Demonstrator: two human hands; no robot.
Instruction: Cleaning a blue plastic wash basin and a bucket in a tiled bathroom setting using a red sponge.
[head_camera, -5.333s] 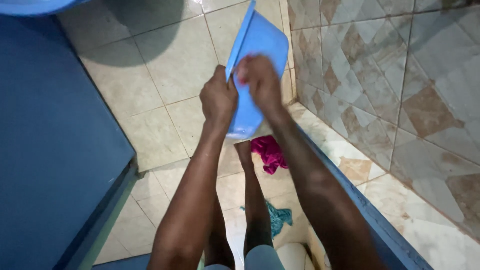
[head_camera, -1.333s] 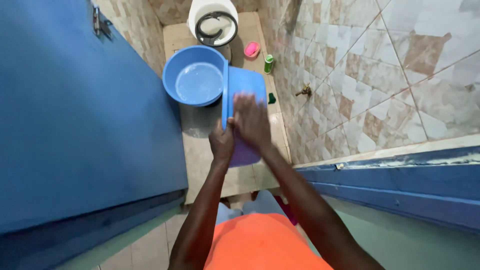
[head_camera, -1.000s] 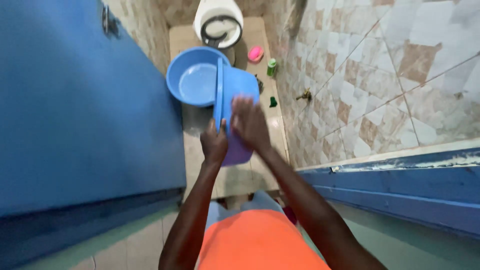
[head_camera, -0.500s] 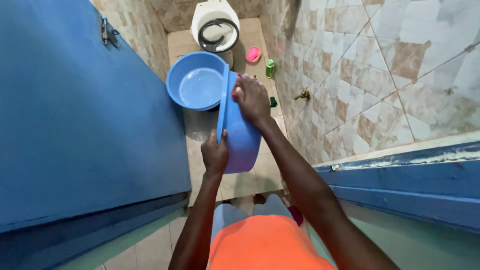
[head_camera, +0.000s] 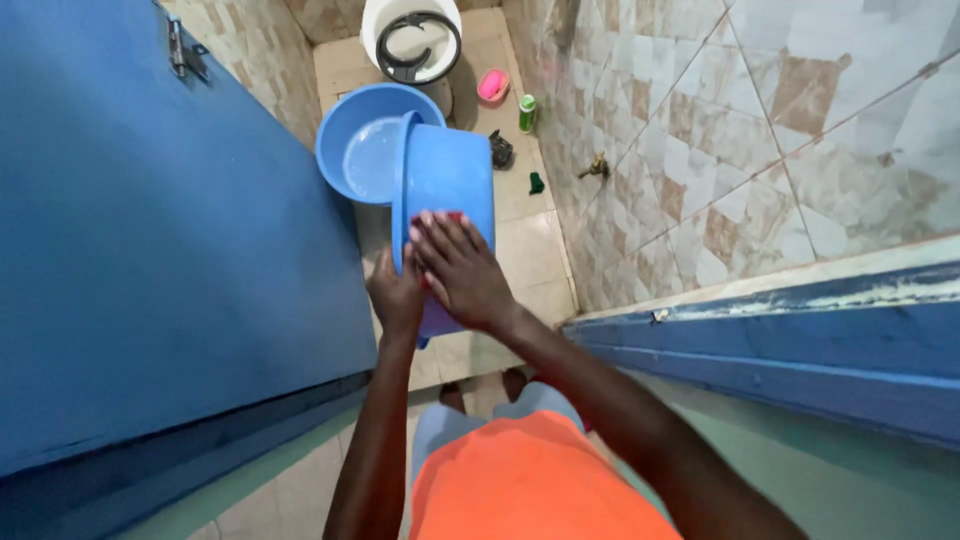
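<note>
I hold a blue plastic basin (head_camera: 450, 170) up on its edge over the tiled floor, its underside facing me. My left hand (head_camera: 395, 295) grips the basin's lower left rim. My right hand (head_camera: 462, 272) lies flat on the underside with fingers spread, pressing a small red scrub pad (head_camera: 452, 216) that shows only at my fingertips. A second, larger blue basin (head_camera: 362, 150) with water in it stands on the floor just behind the held one.
A blue door (head_camera: 150, 250) closes the left side and a tiled wall with a tap (head_camera: 597, 165) the right. A white toilet bowl (head_camera: 410, 35), pink soap dish (head_camera: 492, 85) and green bottle (head_camera: 527, 112) stand beyond. A blue ledge (head_camera: 780, 340) runs at right.
My right hand slid from the basin's upper edge down to its lower part, near my left hand. The basin stays on edge.
</note>
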